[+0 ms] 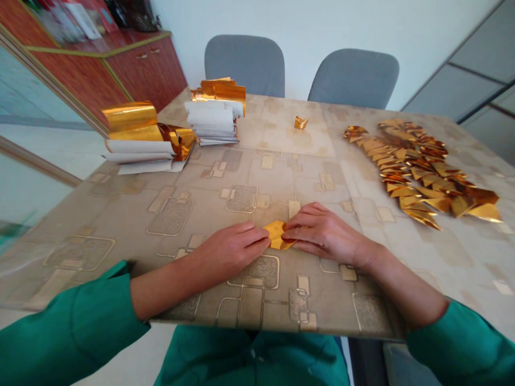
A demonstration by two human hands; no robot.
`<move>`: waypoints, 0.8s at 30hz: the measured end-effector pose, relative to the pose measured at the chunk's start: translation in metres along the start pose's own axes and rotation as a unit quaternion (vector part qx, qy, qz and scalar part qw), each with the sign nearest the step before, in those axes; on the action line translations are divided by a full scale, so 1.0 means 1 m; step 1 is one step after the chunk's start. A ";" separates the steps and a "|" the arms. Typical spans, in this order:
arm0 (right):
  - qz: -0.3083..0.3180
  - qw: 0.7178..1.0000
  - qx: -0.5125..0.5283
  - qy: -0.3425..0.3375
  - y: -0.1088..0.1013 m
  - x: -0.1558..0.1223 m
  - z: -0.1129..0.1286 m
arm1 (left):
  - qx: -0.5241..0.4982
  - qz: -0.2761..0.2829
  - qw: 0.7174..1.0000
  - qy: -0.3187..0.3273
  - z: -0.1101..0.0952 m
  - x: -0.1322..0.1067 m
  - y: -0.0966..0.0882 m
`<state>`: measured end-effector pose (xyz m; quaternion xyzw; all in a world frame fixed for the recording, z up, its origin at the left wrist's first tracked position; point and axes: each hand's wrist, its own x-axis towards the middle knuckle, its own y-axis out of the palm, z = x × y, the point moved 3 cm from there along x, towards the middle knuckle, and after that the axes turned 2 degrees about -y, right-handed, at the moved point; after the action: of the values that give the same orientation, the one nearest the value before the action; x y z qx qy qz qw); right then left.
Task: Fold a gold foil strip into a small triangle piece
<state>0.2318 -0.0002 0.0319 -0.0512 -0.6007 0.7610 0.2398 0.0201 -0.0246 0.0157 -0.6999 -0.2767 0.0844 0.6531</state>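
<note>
a: first item?
b: gold paper (277,236), one piece, partly folded; between the hands, near the front edge of the table (209,198).
a: hands?
b: left hand (237,245), narrow, fingertips holding the paper's left edge, thumb hidden. right hand (322,233), narrow, pinching its right edge.
a: room ahead?
b: a broad stretch of tabletop, reaching one small folded piece (300,123) near the far edge.
a: sides?
b: left, two paper stacks (212,120), well apart from the hands. right, one folded pile (422,166), points jutting, tabletop between it and the right hand.
</note>
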 end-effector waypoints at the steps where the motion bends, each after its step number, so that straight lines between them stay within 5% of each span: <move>1: 0.003 1.000 0.006 0.000 -0.001 0.001 -0.001 | 0.002 0.002 1.000 0.003 0.000 -0.001 0.001; 11: 0.003 0.999 0.033 0.016 -0.004 0.001 -0.004 | -0.036 -0.069 0.995 -0.055 0.000 0.001 0.002; 19: -0.006 0.999 0.035 0.011 -0.003 -0.002 -0.002 | -0.024 -0.063 0.996 -0.055 0.000 0.001 0.001; 24: -0.029 0.994 0.096 0.043 -0.001 0.001 -0.007 | -0.048 -0.051 0.991 -0.113 0.001 0.000 0.002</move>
<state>0.2337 0.0064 0.0316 -0.0427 -0.5150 0.8050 0.2913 0.0198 -0.0234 0.0140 -0.7015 -0.3881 0.1159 0.5864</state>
